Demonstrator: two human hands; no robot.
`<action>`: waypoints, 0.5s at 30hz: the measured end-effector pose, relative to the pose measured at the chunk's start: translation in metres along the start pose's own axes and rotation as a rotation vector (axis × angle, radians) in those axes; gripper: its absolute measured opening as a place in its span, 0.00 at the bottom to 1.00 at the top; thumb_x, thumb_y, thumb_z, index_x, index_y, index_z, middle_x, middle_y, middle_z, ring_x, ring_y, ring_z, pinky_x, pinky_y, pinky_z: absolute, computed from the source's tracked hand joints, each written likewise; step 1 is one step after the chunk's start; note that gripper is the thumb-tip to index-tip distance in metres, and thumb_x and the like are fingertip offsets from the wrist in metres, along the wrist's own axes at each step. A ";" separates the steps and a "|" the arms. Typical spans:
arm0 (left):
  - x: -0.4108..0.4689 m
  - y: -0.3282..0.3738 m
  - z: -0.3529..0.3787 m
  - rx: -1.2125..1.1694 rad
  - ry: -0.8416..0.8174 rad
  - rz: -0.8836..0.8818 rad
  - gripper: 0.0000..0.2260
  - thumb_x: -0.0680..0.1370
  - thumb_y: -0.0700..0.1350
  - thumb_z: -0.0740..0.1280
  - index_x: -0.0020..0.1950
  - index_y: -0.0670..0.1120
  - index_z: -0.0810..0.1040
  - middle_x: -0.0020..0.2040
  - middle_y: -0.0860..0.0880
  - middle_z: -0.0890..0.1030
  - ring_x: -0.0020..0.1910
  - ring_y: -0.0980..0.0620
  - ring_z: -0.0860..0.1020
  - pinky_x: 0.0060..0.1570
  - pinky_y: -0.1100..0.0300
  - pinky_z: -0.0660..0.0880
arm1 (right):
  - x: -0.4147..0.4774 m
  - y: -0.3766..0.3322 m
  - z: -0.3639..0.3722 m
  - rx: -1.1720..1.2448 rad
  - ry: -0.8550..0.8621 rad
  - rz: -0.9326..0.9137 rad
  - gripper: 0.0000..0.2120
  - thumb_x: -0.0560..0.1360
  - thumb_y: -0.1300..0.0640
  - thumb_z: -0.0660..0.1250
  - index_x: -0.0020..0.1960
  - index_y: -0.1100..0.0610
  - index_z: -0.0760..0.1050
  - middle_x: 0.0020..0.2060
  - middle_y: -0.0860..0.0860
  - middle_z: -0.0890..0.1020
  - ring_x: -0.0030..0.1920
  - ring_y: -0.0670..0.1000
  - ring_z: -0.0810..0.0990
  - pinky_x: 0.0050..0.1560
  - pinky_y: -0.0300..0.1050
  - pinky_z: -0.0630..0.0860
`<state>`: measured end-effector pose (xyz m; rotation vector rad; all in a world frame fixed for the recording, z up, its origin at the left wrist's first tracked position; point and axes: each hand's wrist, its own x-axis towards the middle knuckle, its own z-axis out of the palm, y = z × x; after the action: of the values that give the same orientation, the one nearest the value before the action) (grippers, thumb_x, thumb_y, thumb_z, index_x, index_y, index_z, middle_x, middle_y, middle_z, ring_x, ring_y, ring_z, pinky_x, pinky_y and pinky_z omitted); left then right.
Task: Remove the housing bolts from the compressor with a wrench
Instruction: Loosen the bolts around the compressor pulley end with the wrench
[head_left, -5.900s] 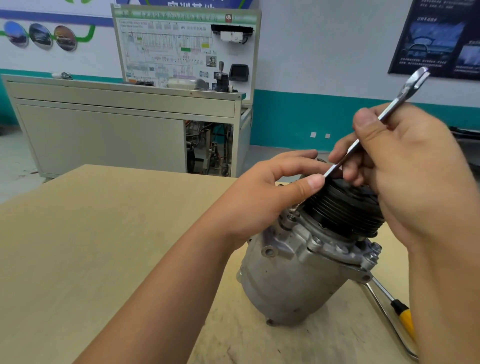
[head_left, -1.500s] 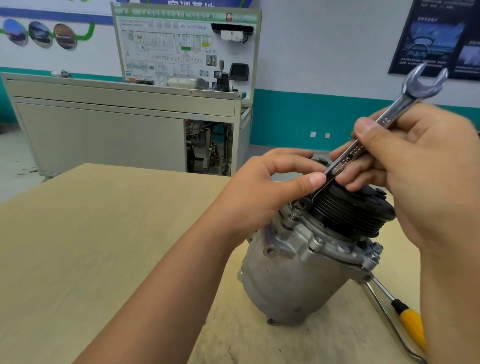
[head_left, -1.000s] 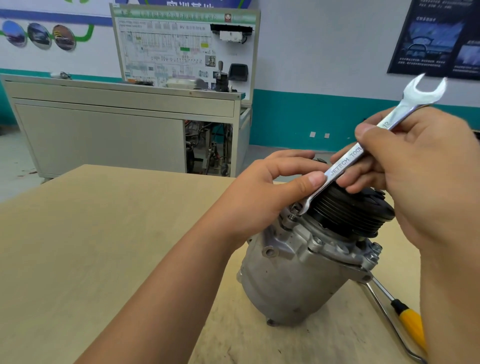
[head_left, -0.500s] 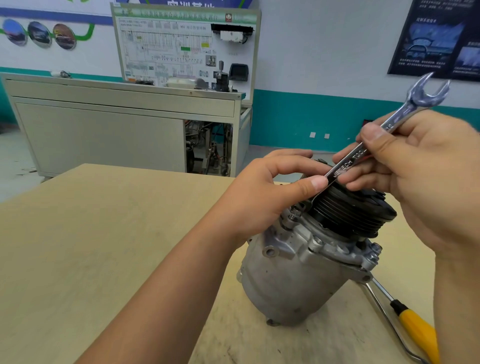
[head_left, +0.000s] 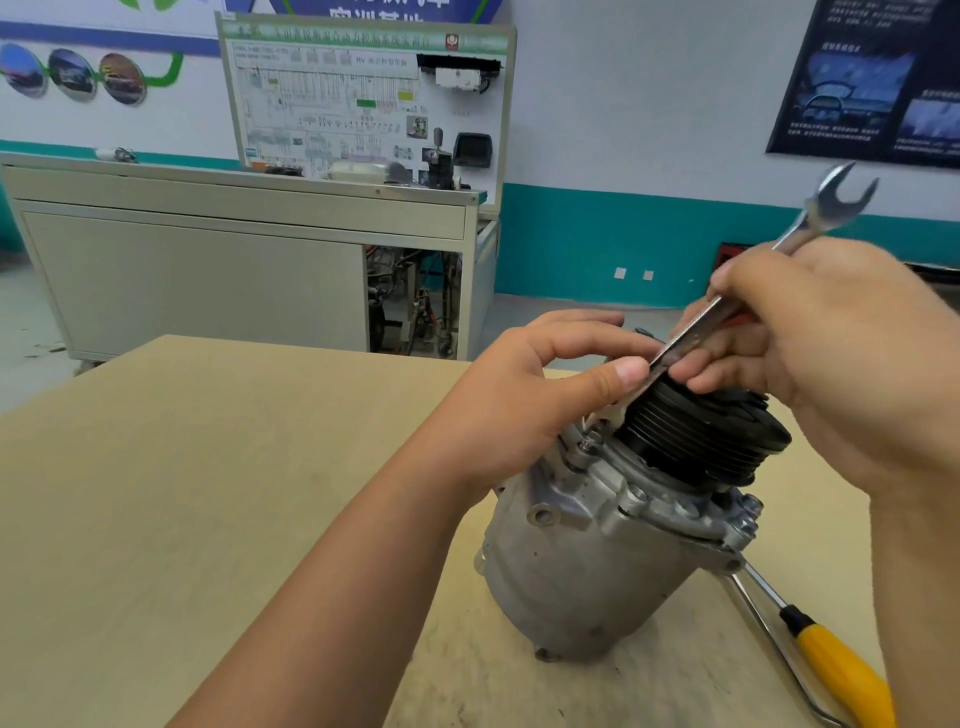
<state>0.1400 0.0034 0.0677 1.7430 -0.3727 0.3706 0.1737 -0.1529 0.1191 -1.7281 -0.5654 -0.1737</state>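
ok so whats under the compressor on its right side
A yellow-handled screwdriver and a bare metal bar lie on the table, running in under the compressor. Their tips are hidden beneath the housing, so what kind of tool the bar is can't be told.

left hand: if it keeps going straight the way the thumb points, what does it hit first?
The left hand points right, toward the wrench shank. Its thumb tip already looks to be at the shank, so that comes first; just beyond are the right hand fingers. Depth is hard to judge from one view.

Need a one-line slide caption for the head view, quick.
Right hand works a wrench on a compressor housing bolt while left hand steadies it.
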 end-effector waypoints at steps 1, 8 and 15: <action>0.000 -0.001 0.000 0.003 0.003 0.002 0.06 0.73 0.49 0.70 0.46 0.60 0.84 0.60 0.60 0.78 0.60 0.67 0.73 0.66 0.53 0.68 | 0.002 -0.002 0.001 -0.025 -0.009 0.002 0.09 0.77 0.63 0.55 0.40 0.63 0.69 0.23 0.57 0.79 0.26 0.57 0.79 0.29 0.46 0.77; 0.001 -0.003 -0.002 0.042 0.020 -0.006 0.06 0.75 0.48 0.70 0.48 0.59 0.83 0.58 0.62 0.78 0.59 0.68 0.73 0.54 0.66 0.68 | 0.012 -0.015 0.004 -0.146 -0.118 0.044 0.08 0.78 0.64 0.54 0.41 0.60 0.67 0.25 0.57 0.81 0.28 0.57 0.82 0.32 0.46 0.81; 0.001 -0.003 0.000 0.066 0.011 -0.018 0.06 0.76 0.46 0.69 0.52 0.52 0.81 0.60 0.59 0.79 0.57 0.66 0.74 0.46 0.78 0.68 | 0.019 -0.022 0.002 -0.172 -0.202 0.038 0.10 0.77 0.70 0.54 0.51 0.57 0.67 0.31 0.56 0.84 0.25 0.49 0.78 0.25 0.38 0.75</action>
<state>0.1423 0.0038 0.0653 1.8071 -0.3405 0.3830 0.1800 -0.1430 0.1459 -1.9354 -0.6804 -0.0209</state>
